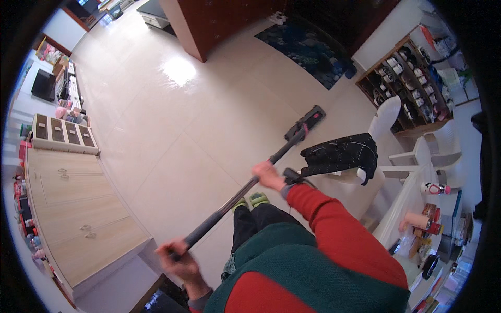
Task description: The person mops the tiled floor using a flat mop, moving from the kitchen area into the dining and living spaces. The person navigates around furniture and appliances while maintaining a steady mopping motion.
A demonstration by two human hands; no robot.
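A long dark mop handle (209, 227) runs diagonally before me, from lower left up to the mop head (305, 123). My left hand (178, 260) is closed round the top end of the handle, slightly blurred. Farther down the same handle, my right hand (268, 175) grips the middle of the shaft. The flat black mop head, with a pink spot, lies on the pale tiled floor (176, 164), beyond my green shoes (258, 199). Just right of the shaft, a black garment (340, 154) hangs over a white chair (385, 117).
A wooden shoe rack (415, 86) with several shoes stands at the right, near a dark patterned doormat (305, 51). A table (395, 195) with bottles and jars is on my right. Light wooden cabinets (82, 195) line the left. A red-brown partition (195, 31) stands ahead.
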